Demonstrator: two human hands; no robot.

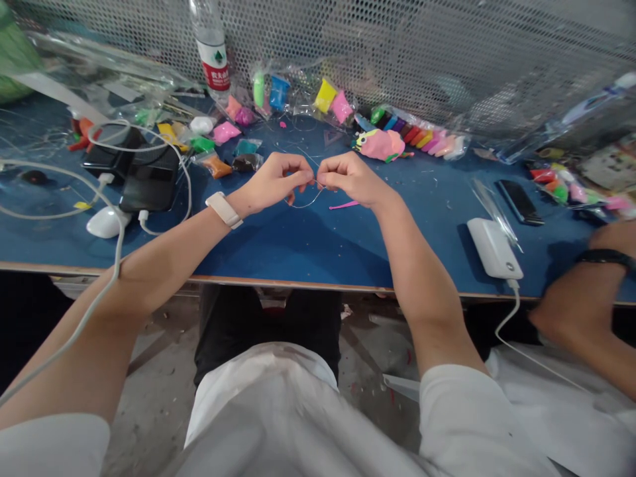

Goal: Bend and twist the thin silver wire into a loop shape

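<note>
Over the blue table, my left hand (pixel 278 179) and my right hand (pixel 352 179) meet with fingertips nearly touching. Both pinch a thin, pale string (pixel 311 201), which sags in a small loop below the fingers. Whether it is thread or fine wire I cannot tell. Just beneath my right hand lies a slim pink tool (pixel 344 205), partly hidden by that hand. Behind the right hand sits a pink clay figure (pixel 381 144) with a yellow head and a large eye.
Bagged clay in several colours (pixel 422 136) lines the back, beside a water bottle (pixel 212 56). Left are a black power bank (pixel 149 179) and a white cable (pixel 119 245) crossing my forearm. Right are a white power bank (pixel 494 248), a phone (pixel 519 202) and another person's arm (pixel 581 311).
</note>
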